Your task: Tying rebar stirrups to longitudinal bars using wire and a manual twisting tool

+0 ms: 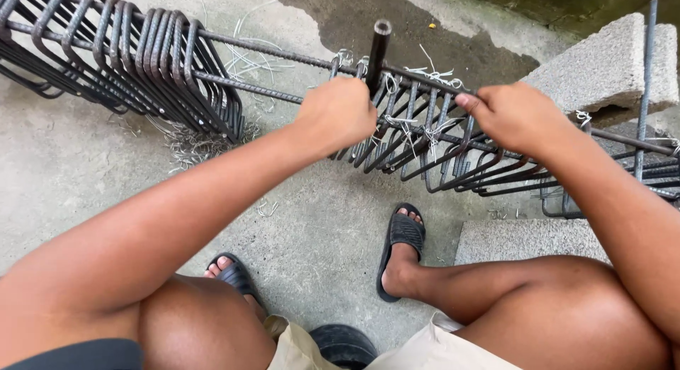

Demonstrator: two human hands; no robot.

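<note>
1. Rebar cage (425, 139) lies across the concrete floor (85, 171), centre frame.
2. Left hand (336, 115) clenched around dark tying tool (377, 51), upright at 12 o'clock.
3. Right hand (513, 115) pinches a stirrup (482, 168).
4. Loose stirrups (142, 58) bunched at 10 o'clock; concrete block (602, 65) at 2 o'clock; wire scraps (191, 143) litter the floor.

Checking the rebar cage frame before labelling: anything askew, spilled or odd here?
Loose pale tie-wire offcuts lie scattered on the grey concrete floor under the bunched dark steel stirrups, and a dark wet patch stains the floor beyond. The stirrups by the right hand lean unevenly. The left hand grips a dark metal tube tool.
</note>
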